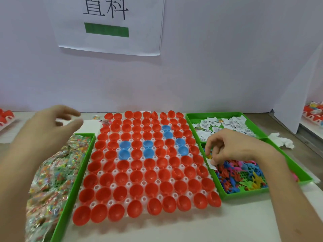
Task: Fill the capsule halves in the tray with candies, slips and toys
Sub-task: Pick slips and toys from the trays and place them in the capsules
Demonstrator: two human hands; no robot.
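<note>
Lower left: wrapped candies [52,172] heaped in a green candy tray [70,198]. Centre, running near to far: white capsule tray [128,184] packed with open red capsule halves [120,193], near rows bare inside, a few blue halves [124,144] among the middle rows. Lower right: green toy tray [244,193] of small coloured toys [241,172]; over its left edge, right hand [232,147], thumb and fingertips pinched together on a white slip [211,164]. Middle left: left hand [43,126] raised and blurred, fingers loosely apart, gripping nothing. Farther right: slip tray [209,114] strewn with slips [227,124]. Beside it, crumpled tissue [281,142]. Upper centre: paper sign [111,23].
</note>
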